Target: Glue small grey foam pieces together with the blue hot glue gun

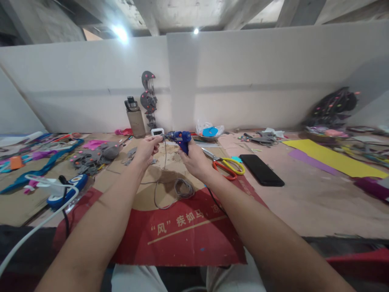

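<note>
My right hand [194, 158] is wrapped round the handle of a blue hot glue gun [183, 138], whose nozzle points left. Fingers of my left hand [150, 148] are pinched together close to that nozzle. From the pinch a thin grey cord [165, 160] hangs down and runs to a loose coil [184, 188] on the board. Whether a small grey piece is also between the fingertips is too small to tell. Below both hands lies a red and tan cardboard sheet [194, 243] with printed characters.
Scissors [234, 168] with red and yellow handles and a black phone [261, 169] lie right of my right hand. A bottle [135, 117] stands by the wall. At left are a blue and white power strip [69, 190] and grey felt pieces [94, 156]. Yellow sheet [334, 156] lies right.
</note>
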The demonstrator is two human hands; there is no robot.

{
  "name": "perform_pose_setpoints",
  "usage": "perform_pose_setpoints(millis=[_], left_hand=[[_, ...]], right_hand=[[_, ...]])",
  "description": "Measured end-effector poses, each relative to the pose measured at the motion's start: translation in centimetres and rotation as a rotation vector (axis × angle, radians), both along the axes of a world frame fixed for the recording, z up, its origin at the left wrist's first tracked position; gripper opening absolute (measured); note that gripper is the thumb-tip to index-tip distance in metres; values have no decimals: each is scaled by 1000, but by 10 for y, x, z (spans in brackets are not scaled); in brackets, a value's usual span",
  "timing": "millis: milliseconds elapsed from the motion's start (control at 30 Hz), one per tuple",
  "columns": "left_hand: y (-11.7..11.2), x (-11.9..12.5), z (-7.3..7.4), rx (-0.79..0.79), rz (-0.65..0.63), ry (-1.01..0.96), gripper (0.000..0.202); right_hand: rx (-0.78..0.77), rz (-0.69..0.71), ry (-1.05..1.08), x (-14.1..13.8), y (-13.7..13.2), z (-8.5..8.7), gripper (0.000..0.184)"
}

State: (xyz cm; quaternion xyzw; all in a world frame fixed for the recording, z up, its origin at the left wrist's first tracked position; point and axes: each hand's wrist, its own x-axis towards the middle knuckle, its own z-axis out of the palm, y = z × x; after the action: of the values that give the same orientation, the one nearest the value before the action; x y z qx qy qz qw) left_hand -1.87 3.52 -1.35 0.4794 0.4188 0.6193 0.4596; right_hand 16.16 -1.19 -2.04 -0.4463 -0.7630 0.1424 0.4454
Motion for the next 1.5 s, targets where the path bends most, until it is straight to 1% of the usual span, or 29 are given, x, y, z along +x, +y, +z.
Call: perform_pose_setpoints(millis=[100,167,300,367,400,467,533,567,633,700,767,800,833,867,900,933,1000,1033,1067,1100,1167,1267,1367,1433,1500], left_hand=[[-1,1,0,-17,-7,3,25],[-2,2,1,-18,1,-2,25],[-5,1,4,6,87,5,23],[-5,1,4,17,142,24,22],[-5,1,5,25,161,33,22],[-5,3,4,54,177,44,21],[-5,4,3,92,166,56,19],[-5,5,3,111,158,69,18],[-5,7,2,151,157,119,18],[-8,10,3,205,194,195,18],[-12,14,4,274,244,291,18],[-16,17,5,310,264,343,18],[-19,20,6,345,275,399,18],[-23,23,7,372,274,452,18],[-27,27,8,399,275,504,17],[-31,31,8,417,270,547,16],[-38,38,9,453,269,602,13],[-41,41,9,469,269,621,12],[-43,43,9,481,271,633,11],[-44,45,9,487,274,640,10],[-45,47,9,476,283,633,10],[-44,48,10,430,275,589,10],[-42,47,10,395,236,518,14],[-40,47,9,379,201,481,17],[-39,47,8,366,171,467,18]], right_hand=[[7,20,34,0,1,-1,31],[-20,24,87,0,4,-4,27],[-176,85,304,2,14,-12,20],[-264,84,363,4,21,-16,19],[-304,61,346,5,24,-17,18],[-375,-12,235,9,31,-21,13],[-416,-73,101,14,35,-25,7],[-424,-93,51,16,37,-27,8],[-415,-119,-3,22,37,-30,18],[-359,-176,-49,28,36,-31,26],[-252,-268,-78,30,33,-27,26],[-178,-304,-62,29,31,-24,24],[-109,-311,-14,26,29,-21,21],[-60,-280,69,22,27,-17,20],[-40,-203,183,17,25,-14,19],[-55,-98,312,11,22,-12,22],[-166,131,552,-2,17,-9,29],[-236,213,637,-7,14,-9,31],[-296,262,696,-11,11,-9,33],[-340,278,729,-14,9,-9,33],[-353,237,735,-16,5,-9,31],[-218,140,661,-14,3,-8,22],[-80,96,587,-11,3,-8,12],[-38,70,566,-10,3,-7,10],[-31,43,557,-9,3,-7,11]])
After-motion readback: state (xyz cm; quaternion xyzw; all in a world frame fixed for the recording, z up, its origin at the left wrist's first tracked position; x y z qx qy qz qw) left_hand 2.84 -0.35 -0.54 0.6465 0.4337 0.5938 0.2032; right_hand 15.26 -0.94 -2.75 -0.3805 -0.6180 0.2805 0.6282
